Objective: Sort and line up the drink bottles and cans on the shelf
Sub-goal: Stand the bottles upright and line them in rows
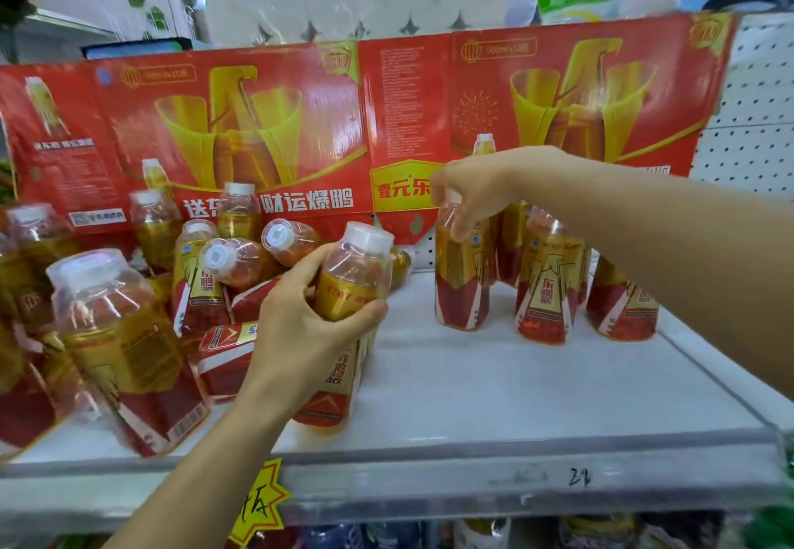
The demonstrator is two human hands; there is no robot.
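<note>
Red-and-gold drink bottles with white caps stand on a white shelf (pixel 494 385). My left hand (pixel 300 325) grips one upright bottle (pixel 356 273) round its middle, near the shelf's centre. My right hand (pixel 477 187) holds the neck of another upright bottle (pixel 462 286) that stands at the left end of a group of upright bottles (pixel 545 286) on the right. A jumbled pile of bottles (pixel 223 273), some lying on their sides, fills the left part of the shelf.
A large bottle (pixel 116 342) leans near the front left edge. Red printed cardboard (pixel 300 119) lines the back of the shelf, with paper rolls (pixel 356 7) above it. A yellow price tag (pixel 258 505) hangs on the shelf's front rail. Pegboard (pixel 752 119) is at right.
</note>
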